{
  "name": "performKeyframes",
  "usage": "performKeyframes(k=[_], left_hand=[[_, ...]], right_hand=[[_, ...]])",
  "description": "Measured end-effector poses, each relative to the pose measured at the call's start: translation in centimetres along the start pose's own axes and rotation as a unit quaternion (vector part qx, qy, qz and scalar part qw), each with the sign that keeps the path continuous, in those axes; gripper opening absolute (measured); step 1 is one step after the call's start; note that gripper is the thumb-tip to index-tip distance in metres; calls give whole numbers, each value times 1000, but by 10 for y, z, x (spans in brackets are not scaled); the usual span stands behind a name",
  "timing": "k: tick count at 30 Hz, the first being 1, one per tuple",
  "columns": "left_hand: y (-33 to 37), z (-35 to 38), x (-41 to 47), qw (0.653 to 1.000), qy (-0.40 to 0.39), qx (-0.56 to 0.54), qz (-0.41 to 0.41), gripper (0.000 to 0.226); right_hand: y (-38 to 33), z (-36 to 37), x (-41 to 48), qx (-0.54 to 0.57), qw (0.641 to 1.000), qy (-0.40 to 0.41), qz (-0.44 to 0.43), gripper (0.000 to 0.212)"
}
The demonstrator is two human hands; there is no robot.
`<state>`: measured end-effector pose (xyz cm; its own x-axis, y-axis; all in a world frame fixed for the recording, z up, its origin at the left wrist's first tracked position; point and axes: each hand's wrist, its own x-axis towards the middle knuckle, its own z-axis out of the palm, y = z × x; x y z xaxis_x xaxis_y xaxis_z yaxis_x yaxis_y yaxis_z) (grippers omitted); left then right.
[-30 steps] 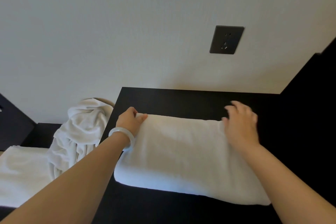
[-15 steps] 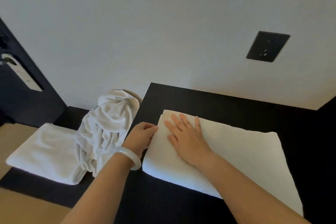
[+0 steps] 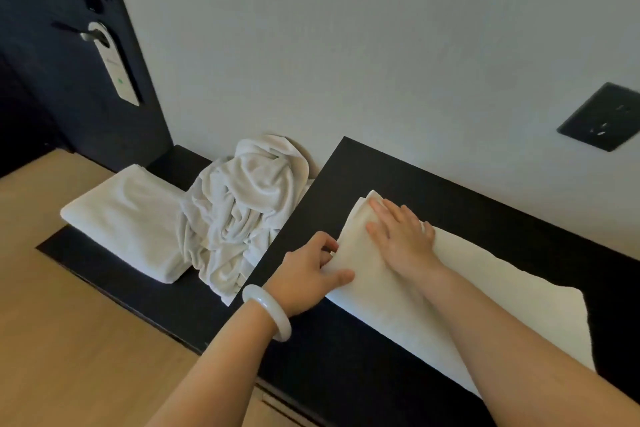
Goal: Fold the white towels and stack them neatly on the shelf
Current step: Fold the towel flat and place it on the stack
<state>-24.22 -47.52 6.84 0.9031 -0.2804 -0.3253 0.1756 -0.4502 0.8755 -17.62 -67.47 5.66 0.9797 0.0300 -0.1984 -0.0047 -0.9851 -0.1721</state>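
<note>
The towel lies lengthwise along the shelf (parallel to wall).

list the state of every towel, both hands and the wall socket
long white towel on the black shelf, folded, flat under both hands
left hand, pinches that towel's left end
right hand, fingers straight, pressing on it
crumpled white towel, unfolded, heaped by the wall
flat white towel at far left, folded
black wall socket, nothing plugged in

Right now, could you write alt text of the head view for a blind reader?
The right hand presses flat on a folded white towel on a black shelf, while the left hand grips its left end. Lower on the left lie a crumpled towel and a second folded towel.
</note>
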Motion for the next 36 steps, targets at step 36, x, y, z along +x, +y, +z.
performKeyframes(k=[36], left_hand=[[20,83,59,857,79,501,97,64]], right_hand=[[17,14,-44,-25,990,139,-10,56]])
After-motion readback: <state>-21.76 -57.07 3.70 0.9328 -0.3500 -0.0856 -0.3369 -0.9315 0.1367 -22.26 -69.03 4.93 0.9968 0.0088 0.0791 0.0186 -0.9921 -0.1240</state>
